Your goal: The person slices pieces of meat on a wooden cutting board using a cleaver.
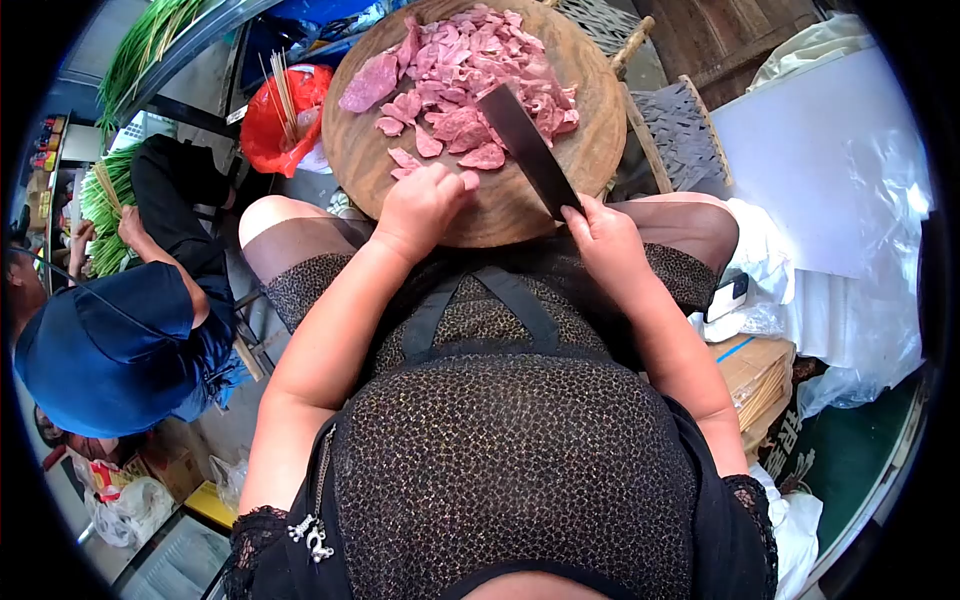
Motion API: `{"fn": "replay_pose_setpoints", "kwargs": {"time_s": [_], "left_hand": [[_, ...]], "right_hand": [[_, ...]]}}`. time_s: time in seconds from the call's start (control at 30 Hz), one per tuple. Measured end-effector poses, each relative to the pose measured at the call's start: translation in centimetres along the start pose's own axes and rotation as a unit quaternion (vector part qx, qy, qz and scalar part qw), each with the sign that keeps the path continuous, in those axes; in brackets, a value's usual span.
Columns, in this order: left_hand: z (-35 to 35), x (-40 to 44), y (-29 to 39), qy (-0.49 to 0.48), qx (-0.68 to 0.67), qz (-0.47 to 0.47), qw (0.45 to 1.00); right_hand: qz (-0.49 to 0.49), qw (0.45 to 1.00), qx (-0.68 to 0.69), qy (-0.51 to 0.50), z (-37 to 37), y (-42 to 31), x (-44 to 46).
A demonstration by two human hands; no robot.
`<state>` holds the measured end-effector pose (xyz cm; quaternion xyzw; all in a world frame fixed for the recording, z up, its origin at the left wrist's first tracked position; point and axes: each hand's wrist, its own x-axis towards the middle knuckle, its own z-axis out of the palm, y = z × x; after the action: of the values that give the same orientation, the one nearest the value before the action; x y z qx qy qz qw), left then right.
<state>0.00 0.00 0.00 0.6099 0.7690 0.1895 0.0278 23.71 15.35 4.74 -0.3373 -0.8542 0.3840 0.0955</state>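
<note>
A wide round wooden chopping board (365,165) stands between my knees. Sliced raw meat (480,65) is heaped over its far half, and a few loose slices lie nearer me. My right hand (605,240) is closed round the near end of a cleaver (535,150), its dark blade slanting up to the left over the board and the edge of the heap. At the board's near left, my left hand (428,205) has its fingers curled together close to the nearest slices. What it holds, if anything, is hidden.
Left of the board, a red plastic bag (265,120) holds thin sticks. Further left, a person in a blue shirt (110,345) handles sticks beside green vegetables (110,205). A woven chair (680,135) stands beyond the board; a cardboard box (755,375) is to my right.
</note>
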Motion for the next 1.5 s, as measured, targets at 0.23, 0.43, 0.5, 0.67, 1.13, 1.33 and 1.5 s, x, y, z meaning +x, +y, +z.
{"fn": "replay_pose_setpoints", "kwargs": {"time_s": [0.23,0.43,0.5,0.67,1.13,1.33,1.5], "left_hand": [[-0.3,-3.3,-0.5,0.007,-0.13,-0.046,0.99],[1.1,-2.1,-0.2,0.035,-0.137,-0.008,0.99],[1.4,-1.9,-0.8,0.031,-0.163,-0.011,0.986],[1.8,-2.8,-0.9,0.072,-0.125,-0.016,0.989],[2.5,-3.9,0.2,0.136,0.013,0.129,0.982],[2.6,-4.2,0.0,0.117,0.018,0.104,0.988],[2.7,-3.7,-0.2,0.13,0.01,0.103,0.986]], "right_hand": [[0.0,1.0,-0.006,-0.008,-0.2,0.0,0.3],[-0.006,0.999,-0.03,-0.019,-0.5,-0.7,0.3],[-0.005,0.999,-0.03,-0.023,-0.5,-0.7,0.4],[-0.021,0.998,-0.037,-0.037,-0.7,-0.9,0.2],[-0.181,0.94,-0.243,-0.158,-3.1,-4.3,-0.2],[-0.172,0.923,-0.279,-0.2,-2.1,-5.5,1.6],[-0.202,0.925,-0.261,-0.189,0.8,-4.0,2.8]]}}
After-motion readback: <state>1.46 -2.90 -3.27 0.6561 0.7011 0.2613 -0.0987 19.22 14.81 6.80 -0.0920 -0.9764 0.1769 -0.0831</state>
